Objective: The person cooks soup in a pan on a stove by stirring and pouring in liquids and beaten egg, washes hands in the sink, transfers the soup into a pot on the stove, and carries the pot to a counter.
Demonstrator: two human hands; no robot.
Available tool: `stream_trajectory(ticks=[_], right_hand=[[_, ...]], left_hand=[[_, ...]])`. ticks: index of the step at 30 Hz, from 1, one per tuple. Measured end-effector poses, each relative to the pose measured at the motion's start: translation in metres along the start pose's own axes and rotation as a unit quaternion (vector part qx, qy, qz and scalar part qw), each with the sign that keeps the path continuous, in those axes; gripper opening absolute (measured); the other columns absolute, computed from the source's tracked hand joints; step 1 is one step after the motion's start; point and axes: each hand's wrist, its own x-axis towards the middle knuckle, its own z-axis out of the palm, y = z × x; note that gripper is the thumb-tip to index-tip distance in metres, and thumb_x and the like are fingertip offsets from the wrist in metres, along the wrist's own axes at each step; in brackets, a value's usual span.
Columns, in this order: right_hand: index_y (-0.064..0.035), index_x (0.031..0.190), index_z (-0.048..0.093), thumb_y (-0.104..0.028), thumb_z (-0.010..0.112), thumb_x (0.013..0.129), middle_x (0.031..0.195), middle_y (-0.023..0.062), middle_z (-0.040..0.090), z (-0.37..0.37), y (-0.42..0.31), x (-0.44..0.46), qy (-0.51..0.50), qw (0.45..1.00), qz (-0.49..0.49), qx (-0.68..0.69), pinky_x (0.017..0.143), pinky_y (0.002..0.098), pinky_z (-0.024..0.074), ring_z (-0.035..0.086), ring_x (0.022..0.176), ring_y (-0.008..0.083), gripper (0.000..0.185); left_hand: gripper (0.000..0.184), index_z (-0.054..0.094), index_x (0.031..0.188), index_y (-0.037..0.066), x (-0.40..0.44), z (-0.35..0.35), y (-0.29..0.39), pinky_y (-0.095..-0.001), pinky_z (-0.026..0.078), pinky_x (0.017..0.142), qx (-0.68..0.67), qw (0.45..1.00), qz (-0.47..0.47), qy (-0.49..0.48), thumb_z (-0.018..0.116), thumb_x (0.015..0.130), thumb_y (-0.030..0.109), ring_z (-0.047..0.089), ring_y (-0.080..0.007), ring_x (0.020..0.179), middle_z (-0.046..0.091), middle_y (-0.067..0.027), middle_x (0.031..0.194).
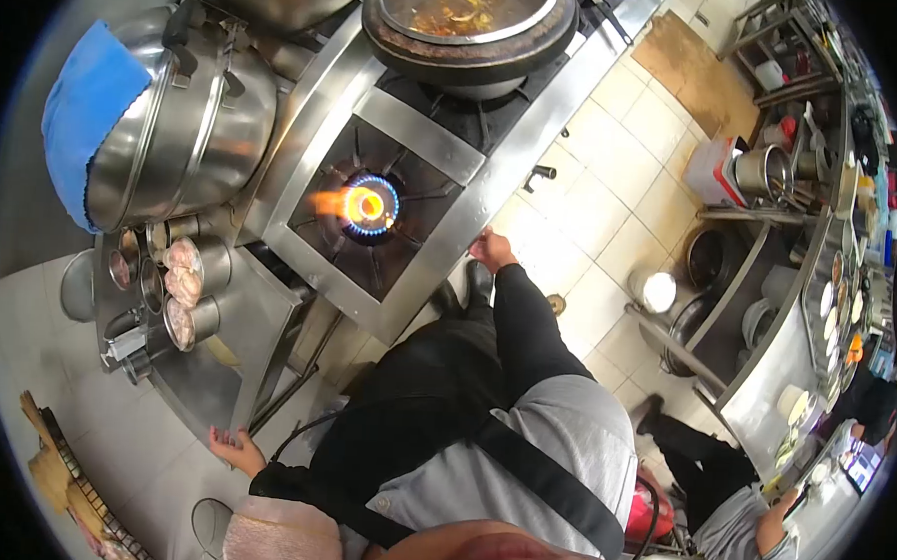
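My right hand [492,251] is at the front edge of the steel stove [407,313], its fingers curled in against the edge. What they grip, if anything, is hidden. A lit gas burner [371,209] with a blue ring and an orange flare burns on the stove close by, with no pot on it. My left hand [238,451] hangs by the near corner of a steel side table [199,379], fingers apart and nothing in them. A gas knob [540,174] sticks out from the stove front beyond my right hand.
A wide pan of food [470,11] sits on the far burner. Large steel pots [190,129], one draped with a blue cloth [90,114], stand left. Metal containers of pale meat [184,273] are on the side table. Another person [719,492] works at the right-hand counter [765,364].
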Motion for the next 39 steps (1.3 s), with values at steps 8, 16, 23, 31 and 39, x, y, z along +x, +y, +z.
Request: stream_trajectory(ticks=[8,16,23,31,39], right_hand=[[0.0004,0.114,0.057,-0.020,0.046,0.099,0.103,0.0144,0.064,0.015,-0.025,-0.037,0.009,0.992,-0.014,-0.129,0.067,0.0358,0.0571,0.066,0.080,0.0239,0.028],[-0.0028,0.097,0.068,-0.026,0.057,0.097,0.077,0.0034,0.065,-0.039,-0.138,-0.123,0.091,0.891,-0.426,-0.131,0.052,0.0243,0.0427,0.054,0.061,0.0098,0.025],[0.0095,0.138,0.046,-0.054,0.074,0.082,0.114,0.0170,0.064,0.066,-0.450,-0.244,0.012,0.815,-0.525,-0.245,0.080,0.0294,0.0512,0.063,0.097,0.0203,0.089],[0.0185,0.133,0.044,-0.073,0.056,0.083,0.131,0.0295,0.056,0.164,-0.607,-0.174,-0.132,0.687,-0.518,-0.492,0.104,0.0359,0.0385,0.054,0.123,0.0324,0.106],[0.0067,0.134,0.054,-0.075,0.049,0.085,0.133,0.0235,0.057,0.239,-0.636,-0.161,-0.303,0.673,-0.373,-0.562,0.104,0.0348,0.0389,0.055,0.122,0.0296,0.095]], left_hand=[[0.052,0.044,0.131,0.006,-0.023,0.083,-0.069,-0.0308,0.049,0.075,-0.418,0.879,-0.044,-0.223,0.070,0.087,0.011,0.059,-0.0189,0.084,0.057,-0.0102,0.105],[0.025,0.060,0.104,0.005,-0.066,0.154,0.077,-0.0254,0.045,0.071,-0.285,0.709,-0.069,-0.641,0.064,0.095,0.028,0.054,-0.0079,0.079,0.057,-0.0010,0.081],[0.032,0.060,0.115,0.005,-0.112,0.229,0.194,-0.0291,0.046,0.080,-0.225,0.712,0.020,-0.665,0.061,0.097,0.031,0.057,-0.0116,0.087,0.060,-0.0006,0.094],[0.040,0.055,0.131,0.006,-0.177,0.299,0.427,-0.0306,0.047,0.087,-0.438,0.652,0.014,-0.618,0.048,0.104,0.035,0.059,-0.0131,0.093,0.062,-0.0010,0.104],[0.047,0.037,0.136,0.005,-0.161,0.304,0.704,-0.0464,0.035,0.115,-0.784,0.310,-0.348,-0.410,0.037,0.105,0.041,0.038,-0.0303,0.138,0.043,-0.0132,0.139]])
